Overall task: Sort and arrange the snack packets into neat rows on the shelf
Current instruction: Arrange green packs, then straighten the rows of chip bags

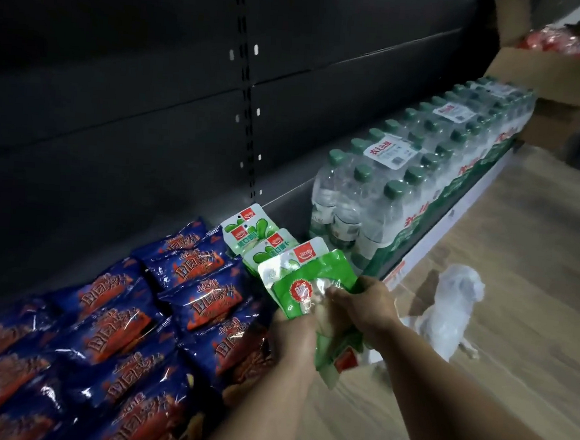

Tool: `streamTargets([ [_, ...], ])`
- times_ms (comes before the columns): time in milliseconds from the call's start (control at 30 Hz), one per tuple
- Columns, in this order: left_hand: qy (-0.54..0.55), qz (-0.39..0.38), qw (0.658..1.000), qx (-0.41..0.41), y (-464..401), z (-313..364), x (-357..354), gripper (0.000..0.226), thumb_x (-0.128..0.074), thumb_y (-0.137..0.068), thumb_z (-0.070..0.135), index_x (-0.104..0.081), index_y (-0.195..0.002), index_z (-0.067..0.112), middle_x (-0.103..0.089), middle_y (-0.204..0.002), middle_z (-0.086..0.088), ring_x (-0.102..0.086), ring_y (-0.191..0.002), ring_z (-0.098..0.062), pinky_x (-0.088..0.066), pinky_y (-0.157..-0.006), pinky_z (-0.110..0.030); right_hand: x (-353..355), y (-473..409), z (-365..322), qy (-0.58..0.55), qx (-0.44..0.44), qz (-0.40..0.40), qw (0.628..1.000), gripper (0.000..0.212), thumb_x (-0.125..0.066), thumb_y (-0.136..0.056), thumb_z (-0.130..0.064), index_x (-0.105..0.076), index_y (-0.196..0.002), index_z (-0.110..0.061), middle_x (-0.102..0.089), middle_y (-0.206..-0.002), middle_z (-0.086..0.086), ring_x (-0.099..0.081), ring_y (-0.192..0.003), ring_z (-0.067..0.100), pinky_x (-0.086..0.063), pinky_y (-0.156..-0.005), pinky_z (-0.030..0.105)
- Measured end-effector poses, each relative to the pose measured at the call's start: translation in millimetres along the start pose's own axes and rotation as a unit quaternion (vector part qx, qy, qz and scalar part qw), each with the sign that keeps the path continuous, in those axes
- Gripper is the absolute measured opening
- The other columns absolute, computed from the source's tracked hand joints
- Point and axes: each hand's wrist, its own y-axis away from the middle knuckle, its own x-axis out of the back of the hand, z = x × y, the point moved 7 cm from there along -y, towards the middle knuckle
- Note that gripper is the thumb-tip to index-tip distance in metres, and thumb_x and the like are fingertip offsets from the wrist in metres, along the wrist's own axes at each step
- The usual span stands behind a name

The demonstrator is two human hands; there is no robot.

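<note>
Here, both hands grip a bunch of glossy green-and-white plastic snack packets [306, 291] just above the shelf's front edge: the left hand [296, 333] curls round their lower part, the right hand [367, 302] pinches the side. More green packets [246, 230] stand upright behind, beside rows of shiny blue-and-orange crisp bags [109, 327] and shrink-wrapped green-capped water bottles [404, 179].

Both hands hold a bunch of green snack packets [306, 291] at the front edge of the bottom shelf [283, 198]. The left hand [296, 333] grips the bunch from below; the right hand [367, 302] grips it from the right. Two more green packets [246, 230] stand upright just behind. Blue snack packets [113, 317] lie in rows to the left. Shrink-wrapped water bottle packs [418, 184] stand to the right. A crumpled white plastic bag [450, 310] lies on the wooden floor [535, 271].
</note>
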Motion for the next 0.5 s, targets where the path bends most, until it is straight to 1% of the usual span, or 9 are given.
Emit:
streamTargets([
  [100, -0.001, 0.011, 1.000, -0.003, -12, -12, -4, 0.015, -0.062, -0.073, -0.002, -0.065, -0.085, 0.007, -0.071, -0.092, -0.010, -0.068, -0.088, -0.029, -0.054, -0.084, -0.053, 0, -13, 7, 0.014, 0.014, -0.019, 1.000, 0.014, -0.073, -0.083, -0.017, -0.064, -0.094, -0.012, -0.060, -0.069, -0.007, -0.054, -0.058, 0.004, -0.039, -0.041, 0.008],
  [167, 0.020, 0.045, 0.999, 0.000, -21, -25, -3, 0.025, -0.060, -0.075, -0.008, -0.068, -0.094, 0.006, -0.072, -0.091, -0.013, -0.069, -0.087, -0.033, -0.054, -0.080, -0.052, -3, -21, 11, 0.018, 0.015, -0.036, 0.999, 0.015, -0.074, -0.082, -0.014, -0.065, -0.094, -0.011, -0.062, -0.070, -0.005, -0.055, -0.058, 0.006, -0.041, -0.044, 0.008],
  [267, 0.064, 0.070, 0.996, -0.002, -31, -37, -2, 0.031, -0.059, -0.076, -0.012, -0.068, -0.099, 0.006, -0.071, -0.092, -0.018, -0.068, -0.087, -0.038, -0.054, -0.077, -0.051, -10, -33, 17, 0.020, 0.011, -0.057, 0.998, 0.019, -0.076, -0.080, -0.015, -0.066, -0.094, -0.007, -0.065, -0.073, -0.001, -0.060, -0.063, 0.014, -0.050, -0.063, 0.023],
  [300, 0.082, 0.062, 0.995, 0.000, -32, -36, -4, 0.031, -0.056, -0.079, -0.012, -0.067, -0.103, 0.004, -0.070, -0.094, -0.018, -0.067, -0.087, -0.035, -0.053, -0.077, -0.047, -12, -37, 18, 0.023, 0.012, -0.059, 0.998, 0.016, -0.076, -0.080, -0.015, -0.065, -0.091, -0.010, -0.065, -0.073, -0.001, -0.061, -0.064, 0.015, -0.051, -0.067, 0.027],
  [367, 0.109, 0.047, 0.993, 0.001, -36, -34, -8, 0.032, -0.049, -0.085, -0.013, -0.063, -0.112, -0.001, -0.066, -0.099, -0.022, -0.062, -0.087, -0.030, -0.047, -0.078, -0.039, -15, -45, 20, 0.041, 0.017, -0.056, 0.997, 0.012, -0.075, -0.080, -0.016, -0.064, -0.086, -0.015, -0.066, -0.073, -0.002, -0.063, -0.068, 0.018, -0.054, -0.071, 0.031],
  [400, 0.111, 0.044, 0.993, -0.004, -36, -32, -9, 0.032, -0.050, -0.085, -0.012, -0.062, -0.112, 0.000, -0.066, -0.100, -0.022, -0.061, -0.089, -0.029, -0.046, -0.079, -0.039, -17, -49, 20, 0.050, 0.021, -0.059, 0.997, 0.012, -0.075, -0.081, -0.017, -0.064, -0.085, -0.015, -0.065, -0.073, -0.002, -0.063, -0.069, 0.019, -0.054, -0.070, 0.031],
  [433, 0.102, 0.046, 0.994, -0.011, -37, -32, -8, 0.031, -0.055, -0.082, -0.009, -0.064, -0.110, 0.004, -0.068, -0.099, -0.018, -0.063, -0.089, -0.030, -0.048, -0.080, -0.040, -20, -51, 19, 0.056, 0.024, -0.064, 0.996, 0.011, -0.074, -0.081, -0.017, -0.064, -0.085, -0.014, -0.065, -0.072, -0.001, -0.062, -0.068, 0.019, -0.052, -0.067, 0.029],
  [500, 0.051, 0.073, 0.996, -0.018, -36, -30, -5, 0.036, -0.062, -0.068, 0.003, -0.066, -0.103, 0.011, -0.071, -0.095, -0.011, -0.067, -0.088, -0.031, -0.052, -0.083, -0.045, -26, -55, 18, 0.060, 0.029, -0.077, 0.995, 0.012, -0.073, -0.082, -0.013, -0.062, -0.079, -0.012, -0.063, -0.070, 0.001, -0.059, -0.065, 0.018, -0.048, -0.060, 0.025],
])
